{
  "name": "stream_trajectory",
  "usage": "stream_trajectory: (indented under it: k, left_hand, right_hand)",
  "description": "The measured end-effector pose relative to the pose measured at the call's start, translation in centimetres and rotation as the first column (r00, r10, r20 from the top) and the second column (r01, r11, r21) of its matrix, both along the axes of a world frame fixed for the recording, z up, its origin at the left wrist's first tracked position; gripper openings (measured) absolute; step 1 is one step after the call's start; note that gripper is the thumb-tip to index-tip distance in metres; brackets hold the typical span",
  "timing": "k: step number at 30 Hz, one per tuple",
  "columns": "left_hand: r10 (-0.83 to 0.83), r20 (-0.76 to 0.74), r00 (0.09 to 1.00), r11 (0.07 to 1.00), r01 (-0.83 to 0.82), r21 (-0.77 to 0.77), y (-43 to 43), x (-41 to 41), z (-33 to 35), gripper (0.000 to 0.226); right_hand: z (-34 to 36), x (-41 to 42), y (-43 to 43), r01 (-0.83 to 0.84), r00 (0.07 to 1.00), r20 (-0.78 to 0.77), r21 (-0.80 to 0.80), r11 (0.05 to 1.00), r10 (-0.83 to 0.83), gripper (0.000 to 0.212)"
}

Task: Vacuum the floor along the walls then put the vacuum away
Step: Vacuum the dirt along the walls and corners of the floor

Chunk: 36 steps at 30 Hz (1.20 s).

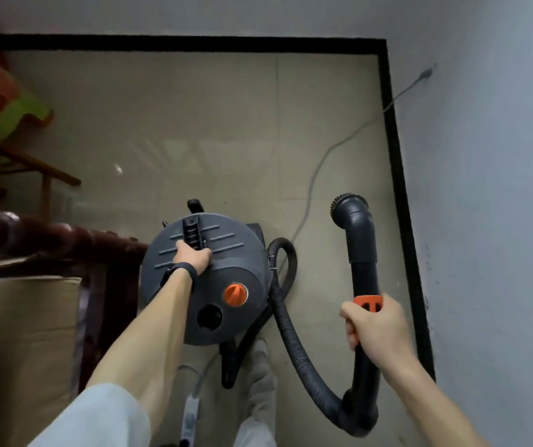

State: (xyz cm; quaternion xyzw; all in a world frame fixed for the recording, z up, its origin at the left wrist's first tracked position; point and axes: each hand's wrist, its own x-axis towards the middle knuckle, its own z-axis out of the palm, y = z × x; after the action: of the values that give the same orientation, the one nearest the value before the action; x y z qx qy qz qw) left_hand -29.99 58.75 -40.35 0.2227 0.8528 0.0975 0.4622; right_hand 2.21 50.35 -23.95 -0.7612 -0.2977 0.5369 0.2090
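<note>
The left hand [192, 254] is gripping the handle [191, 229] on top of the vacuum [226, 269], which is sitting near the corner of the floor [194, 124]; lifted or resting, I cannot tell. The right hand [375, 327] is clutching the wand [360, 250], holding its brush [342, 204] off the floor (so nothing is being sucked up now). The cord [317, 169] is running to the wall [484, 188], seemingly plugged in. Probably the vacuum is being shifted; stowing is not yet done.
</note>
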Motion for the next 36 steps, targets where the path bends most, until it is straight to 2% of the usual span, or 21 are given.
stream_trajectory:
  k: [4, 6, 12, 16, 20, 26, 30, 33, 36]
  left_hand:
    - [-0.023, 0.009, 1.000, 1.000, 0.023, -0.020, -0.9, 0.9, 1.1, 0.036]
    - [-0.037, 0.021, 0.999, 0.997, 0.039, -0.064, -2.8, 2.7, 2.0, 0.033]
    - [-0.134, 0.100, 0.986, 0.984, 0.144, -0.104, -8.2, 13.6, 5.9, 0.051]
    - [-0.186, 0.103, 0.977, 0.977, 0.195, -0.084, -10.1, 19.8, 8.5, 0.059]
    - [-0.156, 0.054, 0.986, 0.987, 0.158, -0.039, -11.3, 24.5, 10.3, 0.075]
    - [-0.193, 0.086, 0.977, 0.981, 0.194, -0.006, -13.8, 31.9, 10.0, 0.072]
    - [-0.172, 0.137, 0.976, 0.983, 0.179, -0.045, -15.0, 34.9, 7.9, 0.065]
    - [-0.147, 0.150, 0.978, 0.986, 0.158, -0.062, -15.3, 35.9, 6.3, 0.063]
    - [-0.121, 0.152, 0.981, 0.988, 0.133, -0.073, -15.5, 36.5, 5.1, 0.063]
  right_hand:
    - [3.4, 3.0, -0.7, 0.051, 0.998, 0.023, 0.075, 0.996, -0.053, 0.016]
    - [5.4, 4.9, -1.0, 0.060, 0.995, 0.070, 0.133, 0.989, -0.069, 0.017]
    - [11.2, 11.1, -3.0, 0.099, 0.983, 0.132, 0.219, 0.971, -0.130, 0.013]
    - [16.5, 18.3, -3.5, 0.099, 0.964, 0.196, 0.363, 0.927, -0.180, 0.015]
    - [20.7, 24.8, -4.9, 0.264, 0.951, 0.033, 0.430, 0.864, -0.307, 0.016]
    - [18.3, 27.1, -9.7, 0.334, 0.937, -0.030, 0.376, 0.864, -0.349, 0.015]
    - [15.6, 27.8, -11.4, 0.309, 0.949, -0.055, 0.366, 0.878, -0.311, 0.017]
    - [13.6, 27.9, -12.7, 0.371, 0.928, -0.116, 0.362, 0.855, -0.354, 0.018]
    - [12.1, 27.0, -13.7, 0.379, 0.925, -0.124, 0.384, 0.842, -0.360, 0.033]
